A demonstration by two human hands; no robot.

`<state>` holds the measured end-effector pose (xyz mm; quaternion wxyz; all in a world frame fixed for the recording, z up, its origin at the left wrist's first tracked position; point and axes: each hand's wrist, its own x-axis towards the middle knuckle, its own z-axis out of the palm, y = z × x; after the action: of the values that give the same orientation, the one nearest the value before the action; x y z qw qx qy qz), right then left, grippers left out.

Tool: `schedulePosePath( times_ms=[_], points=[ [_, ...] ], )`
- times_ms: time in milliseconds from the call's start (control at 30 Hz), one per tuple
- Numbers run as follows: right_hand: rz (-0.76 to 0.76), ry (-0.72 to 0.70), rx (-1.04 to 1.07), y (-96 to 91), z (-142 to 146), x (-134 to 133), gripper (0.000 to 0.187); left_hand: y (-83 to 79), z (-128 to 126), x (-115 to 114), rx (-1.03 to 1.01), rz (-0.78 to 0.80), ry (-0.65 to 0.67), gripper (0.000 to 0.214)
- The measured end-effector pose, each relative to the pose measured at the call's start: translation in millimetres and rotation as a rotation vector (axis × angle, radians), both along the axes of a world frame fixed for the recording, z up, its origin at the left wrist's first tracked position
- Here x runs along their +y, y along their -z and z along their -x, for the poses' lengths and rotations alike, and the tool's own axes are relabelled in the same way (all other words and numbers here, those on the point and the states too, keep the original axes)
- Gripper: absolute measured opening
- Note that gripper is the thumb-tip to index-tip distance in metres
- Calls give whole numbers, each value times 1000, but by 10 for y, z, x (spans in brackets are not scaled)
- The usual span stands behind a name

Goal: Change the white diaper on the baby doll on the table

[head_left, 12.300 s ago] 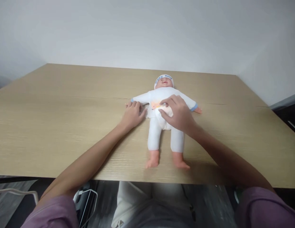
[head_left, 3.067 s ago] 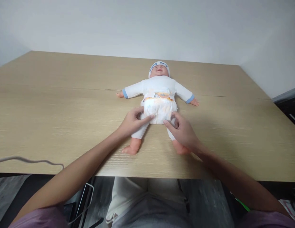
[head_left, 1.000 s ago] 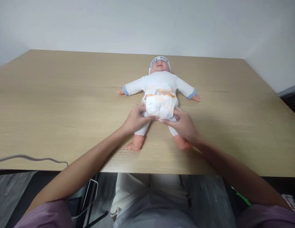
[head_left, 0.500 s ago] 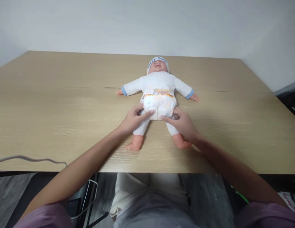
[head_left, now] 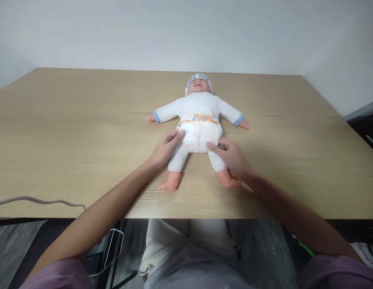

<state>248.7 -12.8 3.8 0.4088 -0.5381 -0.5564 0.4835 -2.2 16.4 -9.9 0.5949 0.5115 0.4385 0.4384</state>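
A baby doll [head_left: 201, 102] in a white suit with blue cuffs and a lettered hat lies on its back, head away from me, arms and legs spread. Round its hips sits a white diaper [head_left: 199, 136] with an orange printed waistband. My left hand [head_left: 166, 149] pinches the diaper's left edge at the leg opening, thumb on top and the other fingers partly hidden beneath. At the right leg opening, my right hand [head_left: 233, 156] grips the opposite edge, its thumb resting on the diaper's front. The doll's bare feet point towards me.
The doll lies on a light wooden table [head_left: 84, 160] with a seam running across it. A grey cable [head_left: 39, 200] lies along the front left edge. Behind the table stands a pale wall [head_left: 174, 36]. A dark object [head_left: 365, 128] stands beyond the right edge.
My left thumb has slid outward and up from the diaper's front to its left edge. My right thumb has shifted slightly up and outward. The doll has stayed in place.
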Motion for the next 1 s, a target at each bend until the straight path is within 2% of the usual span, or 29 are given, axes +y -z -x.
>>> schedulePosePath(
  times_ms=[200,367,533,633,733,833,900,1000],
  points=[
    [-151,10,-183,39,-62,-37,47,10,1,28,1,-17,-3,56],
    [-214,-8,-257,41,-112,-152,35,12,37,-13,56,-82,-17,57],
    [-299,-4,-213,47,-191,-433,49,15,264,-72,263,-290,-94,44],
    [-367,33,-237,92,-293,-464,46,86,440,10,451,-393,-158,40],
    [-460,159,-254,186,-449,-193,32,210,555,230,785,-512,-254,50],
    [-684,310,-470,297,-615,371,29,298,557,551,1076,-649,-383,71],
    [-793,306,-701,346,-686,812,41,306,503,796,1168,-717,-419,74],
    [-802,246,-947,368,-703,1380,60,262,396,1145,1246,-776,-379,67]
  ],
)
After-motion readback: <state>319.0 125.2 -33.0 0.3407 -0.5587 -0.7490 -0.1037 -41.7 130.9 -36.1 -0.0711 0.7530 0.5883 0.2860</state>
